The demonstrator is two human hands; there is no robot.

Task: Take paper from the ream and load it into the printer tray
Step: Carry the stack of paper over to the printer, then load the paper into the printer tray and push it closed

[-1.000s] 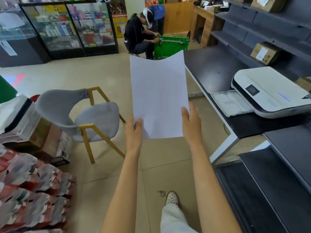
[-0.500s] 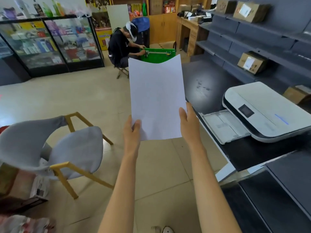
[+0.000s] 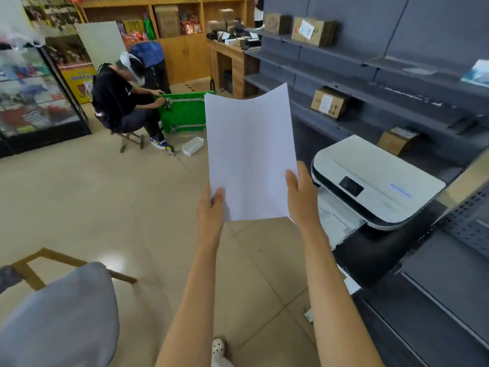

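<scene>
I hold a white sheet of paper (image 3: 250, 154) upright in front of me. My left hand (image 3: 211, 207) pinches its lower left corner and my right hand (image 3: 301, 194) grips its lower right edge. The white printer (image 3: 375, 181) sits on a dark shelf (image 3: 370, 250) to the right, just beyond my right hand. Its pulled-out tray (image 3: 336, 223) juts toward me, partly hidden behind my right hand and wrist. The ream is out of view.
A grey chair with wooden legs (image 3: 60, 313) stands at lower left. A seated person (image 3: 124, 102) works on a green crate (image 3: 185, 112) farther back. Dark shelving with cardboard boxes (image 3: 328, 102) lines the right side. A glass display case (image 3: 34, 96) is at the left.
My view has swung right and closer to the printer, which now sits right beside my right hand. The chair has slid to the lower left. Both hands still hold the sheet.
</scene>
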